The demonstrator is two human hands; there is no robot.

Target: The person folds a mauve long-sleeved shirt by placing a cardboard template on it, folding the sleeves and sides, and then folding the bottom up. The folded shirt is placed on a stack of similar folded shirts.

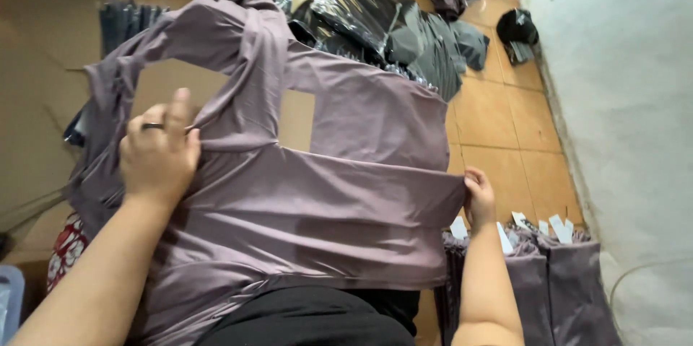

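A mauve stretchy garment (339, 194) with shoulder straps lies spread over my lap and the brown cardboard (36, 101) in front of me. My left hand (157, 152), with a dark ring on one finger, pinches the fabric near the neckline and strap. My right hand (479, 194) grips the garment's right edge and pulls it taut. A fold runs across the cloth between both hands.
Folded mauve garments with white tags (548, 259) stand stacked at the lower right. Dark garments in shiny clear bags (361, 7) are piled at the top centre on the orange tiled floor (505, 122). A white wall (621, 101) runs along the right. A black bundle (517, 27) lies by it.
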